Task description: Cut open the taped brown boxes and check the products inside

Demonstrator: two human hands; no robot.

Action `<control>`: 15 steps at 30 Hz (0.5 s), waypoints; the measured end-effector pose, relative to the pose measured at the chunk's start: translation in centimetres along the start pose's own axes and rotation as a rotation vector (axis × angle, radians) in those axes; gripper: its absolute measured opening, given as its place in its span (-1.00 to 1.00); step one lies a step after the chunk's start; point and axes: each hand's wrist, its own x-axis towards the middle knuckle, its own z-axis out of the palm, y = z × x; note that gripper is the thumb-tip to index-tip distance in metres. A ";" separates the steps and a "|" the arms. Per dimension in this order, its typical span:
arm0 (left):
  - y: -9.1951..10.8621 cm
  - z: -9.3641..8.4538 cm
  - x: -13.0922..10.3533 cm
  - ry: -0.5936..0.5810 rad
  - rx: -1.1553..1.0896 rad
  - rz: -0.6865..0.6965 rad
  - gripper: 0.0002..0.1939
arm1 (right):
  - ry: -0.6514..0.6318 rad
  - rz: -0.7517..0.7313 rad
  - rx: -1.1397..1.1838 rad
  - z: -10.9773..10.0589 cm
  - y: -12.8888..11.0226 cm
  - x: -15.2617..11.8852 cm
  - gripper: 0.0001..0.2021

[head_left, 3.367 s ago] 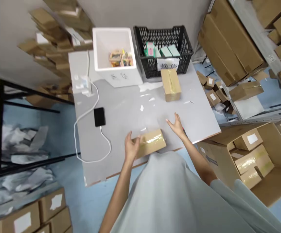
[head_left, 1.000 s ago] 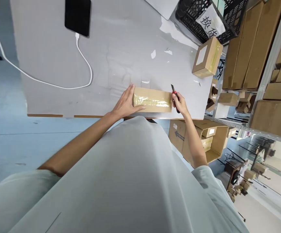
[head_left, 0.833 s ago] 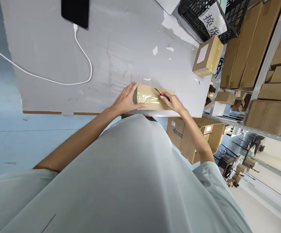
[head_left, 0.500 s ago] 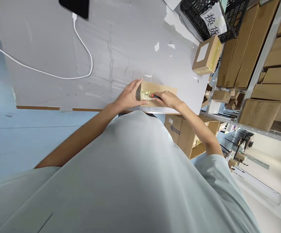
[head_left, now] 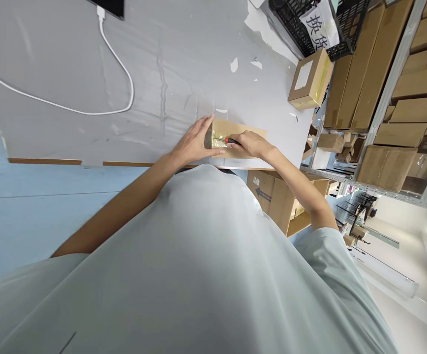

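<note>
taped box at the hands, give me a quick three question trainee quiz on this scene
1. True or false: the left hand touches one end of the taped box.
2. The right hand holds: a) marker, b) cutter, c) tape roll.
3. Fill in the colour: the white-labelled box sits near a ____ crate.

Key: 1 true; 2 b; 3 black.

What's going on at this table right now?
A person's left hand holds one end of a long brown cardboard box with shiny yellowish tape on the grey table. The right hand grips a black-and-red utility knife at the taped top. Whether the tape is cut is too small to tell.
</note>
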 end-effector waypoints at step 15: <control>0.7 -0.2 -0.2 -0.032 0.012 -0.034 0.36 | -0.020 0.037 -0.026 -0.6 -0.8 0.0 -0.58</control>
